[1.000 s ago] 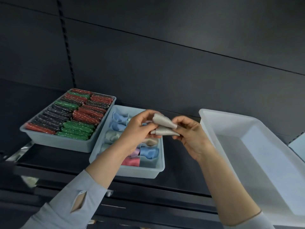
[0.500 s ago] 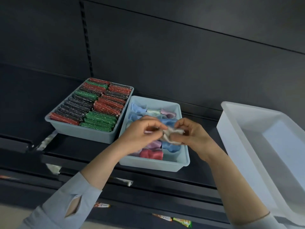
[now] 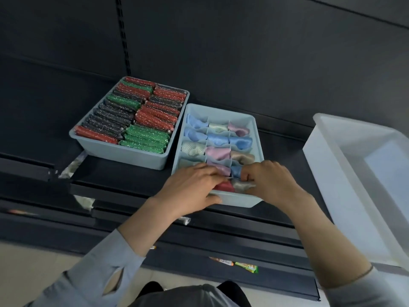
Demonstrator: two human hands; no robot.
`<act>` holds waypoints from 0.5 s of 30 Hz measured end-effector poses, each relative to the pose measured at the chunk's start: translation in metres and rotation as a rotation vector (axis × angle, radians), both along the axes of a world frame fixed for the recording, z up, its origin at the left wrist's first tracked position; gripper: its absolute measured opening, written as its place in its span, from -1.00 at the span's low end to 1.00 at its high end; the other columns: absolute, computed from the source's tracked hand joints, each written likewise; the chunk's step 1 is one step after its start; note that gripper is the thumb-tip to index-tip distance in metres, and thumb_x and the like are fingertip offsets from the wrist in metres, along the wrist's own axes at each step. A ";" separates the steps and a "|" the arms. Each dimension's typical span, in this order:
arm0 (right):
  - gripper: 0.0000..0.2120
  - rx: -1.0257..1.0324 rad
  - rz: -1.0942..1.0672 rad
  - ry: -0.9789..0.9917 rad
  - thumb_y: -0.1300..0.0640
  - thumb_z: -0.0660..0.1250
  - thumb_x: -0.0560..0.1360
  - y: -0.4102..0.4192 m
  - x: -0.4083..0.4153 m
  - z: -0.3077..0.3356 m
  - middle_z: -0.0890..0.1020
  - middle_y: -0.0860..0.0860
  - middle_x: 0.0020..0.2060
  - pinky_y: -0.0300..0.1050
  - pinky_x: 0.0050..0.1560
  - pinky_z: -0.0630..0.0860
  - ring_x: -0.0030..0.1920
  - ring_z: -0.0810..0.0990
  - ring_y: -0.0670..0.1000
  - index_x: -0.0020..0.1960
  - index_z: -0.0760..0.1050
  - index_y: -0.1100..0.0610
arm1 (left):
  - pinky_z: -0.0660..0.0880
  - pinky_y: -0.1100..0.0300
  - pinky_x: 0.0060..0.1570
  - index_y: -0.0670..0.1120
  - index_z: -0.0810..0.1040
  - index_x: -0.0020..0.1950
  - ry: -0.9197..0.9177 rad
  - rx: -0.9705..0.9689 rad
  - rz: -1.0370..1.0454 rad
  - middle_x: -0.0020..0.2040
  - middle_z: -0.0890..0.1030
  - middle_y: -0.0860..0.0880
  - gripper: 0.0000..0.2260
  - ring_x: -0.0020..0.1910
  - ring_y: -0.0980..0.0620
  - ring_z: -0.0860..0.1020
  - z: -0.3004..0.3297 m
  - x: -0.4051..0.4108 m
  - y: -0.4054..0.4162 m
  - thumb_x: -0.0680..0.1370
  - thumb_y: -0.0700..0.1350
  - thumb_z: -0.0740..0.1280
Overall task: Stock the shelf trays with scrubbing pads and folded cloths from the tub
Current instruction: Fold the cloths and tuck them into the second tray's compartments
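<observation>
trays (image 3: 130,154) smooth plastic | pads (image 3: 146,136) glittery | cloths (image 3: 218,140) satiny | shelf (image 3: 124,180) matt

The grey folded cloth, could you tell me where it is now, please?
In the head view, the grey folded cloth sits in the divided tray's front-right compartment, beside a red cloth, under the right hand.

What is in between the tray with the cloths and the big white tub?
Nothing. In the head view, only bare dark shelf separates the divided cloth tray from the white tub.

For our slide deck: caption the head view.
Both hands tuck a grey cloth into the divided tray.
</observation>
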State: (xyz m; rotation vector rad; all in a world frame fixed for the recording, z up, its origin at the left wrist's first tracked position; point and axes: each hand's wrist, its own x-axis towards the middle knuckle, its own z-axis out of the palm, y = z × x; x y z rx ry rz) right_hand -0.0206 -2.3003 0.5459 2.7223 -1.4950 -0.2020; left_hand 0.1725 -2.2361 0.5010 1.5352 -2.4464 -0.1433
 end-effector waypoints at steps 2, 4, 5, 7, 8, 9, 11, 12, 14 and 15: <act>-0.80 0.017 0.039 0.058 -0.08 0.35 0.47 -0.002 0.003 0.008 0.59 0.01 -0.02 -0.17 -0.09 0.24 0.02 0.57 0.10 0.07 0.56 -0.08 | 0.39 0.10 0.32 0.09 0.36 0.46 -0.012 -0.025 0.004 0.47 0.35 0.14 -0.49 0.43 0.08 0.33 -0.001 0.000 -0.001 0.54 0.20 0.30; -0.75 -0.007 0.073 0.109 -0.15 0.35 0.46 -0.005 0.009 0.009 0.60 -0.01 -0.04 -0.16 -0.11 0.28 0.02 0.57 0.09 0.04 0.59 -0.03 | 0.42 0.09 0.29 0.08 0.37 0.45 -0.029 -0.036 0.008 0.45 0.39 0.12 -0.48 0.41 0.05 0.36 -0.001 -0.001 -0.003 0.53 0.20 0.32; -0.74 -0.022 0.083 0.127 -0.16 0.35 0.46 -0.006 0.013 0.006 0.60 0.00 -0.05 -0.15 -0.13 0.30 0.01 0.58 0.10 0.01 0.59 0.00 | 0.43 0.09 0.27 0.08 0.38 0.45 -0.030 -0.034 0.010 0.44 0.40 0.12 -0.48 0.40 0.05 0.38 -0.002 -0.001 -0.004 0.52 0.20 0.33; -0.77 -0.044 0.104 0.156 -0.10 0.35 0.45 -0.007 0.021 0.001 0.55 0.01 -0.12 -0.14 -0.16 0.33 -0.01 0.58 0.11 -0.08 0.57 0.06 | 0.43 0.10 0.25 0.09 0.40 0.44 -0.027 -0.023 0.006 0.42 0.42 0.13 -0.48 0.38 0.05 0.39 -0.001 -0.001 -0.005 0.51 0.19 0.35; -0.79 -0.052 0.109 0.166 -0.08 0.35 0.45 -0.008 0.022 -0.001 0.50 0.01 -0.16 -0.13 -0.17 0.33 -0.02 0.58 0.12 -0.11 0.55 0.06 | 0.43 0.10 0.25 0.09 0.41 0.43 -0.029 -0.021 0.005 0.42 0.43 0.13 -0.49 0.38 0.05 0.39 0.000 -0.001 -0.006 0.51 0.18 0.35; -0.79 -0.054 0.112 0.165 -0.08 0.34 0.45 -0.009 0.021 -0.002 0.47 -0.01 -0.18 -0.13 -0.17 0.32 -0.03 0.57 0.12 -0.11 0.56 0.06 | 0.44 0.10 0.24 0.09 0.42 0.43 -0.030 -0.019 0.005 0.42 0.43 0.13 -0.49 0.38 0.05 0.39 0.000 0.000 -0.007 0.51 0.18 0.35; -0.76 -0.011 0.089 0.130 -0.14 0.34 0.45 -0.008 0.013 0.001 0.48 -0.07 -0.18 -0.13 -0.17 0.32 -0.06 0.57 0.11 -0.08 0.60 0.02 | 0.44 0.09 0.25 0.08 0.45 0.40 -0.026 -0.021 -0.001 0.40 0.45 0.13 -0.51 0.37 0.05 0.40 -0.001 0.001 -0.009 0.50 0.18 0.35; -0.73 0.036 0.070 0.094 -0.18 0.34 0.45 -0.009 0.009 0.003 0.45 -0.11 -0.19 -0.13 -0.16 0.35 -0.06 0.56 0.11 -0.06 0.63 -0.01 | 0.45 0.09 0.25 0.08 0.48 0.39 -0.026 -0.024 -0.010 0.39 0.47 0.13 -0.52 0.36 0.05 0.40 -0.002 0.001 -0.010 0.50 0.18 0.35; -0.75 0.112 0.063 0.061 -0.19 0.35 0.45 -0.009 0.002 0.007 0.35 -0.17 -0.18 -0.11 -0.10 0.44 -0.03 0.56 0.11 -0.05 0.65 -0.05 | 0.46 0.06 0.23 0.08 0.51 0.36 -0.021 -0.018 -0.035 0.33 0.51 0.13 -0.55 0.33 0.05 0.42 -0.003 0.000 -0.013 0.49 0.18 0.35; -0.78 0.118 0.070 0.062 -0.17 0.37 0.45 -0.009 0.000 0.006 0.33 -0.19 -0.16 -0.10 -0.07 0.46 -0.01 0.57 0.10 -0.04 0.66 -0.07 | 0.47 0.06 0.22 0.09 0.52 0.35 -0.021 -0.013 -0.048 0.30 0.53 0.12 -0.55 0.32 0.06 0.43 -0.003 -0.001 -0.014 0.49 0.19 0.35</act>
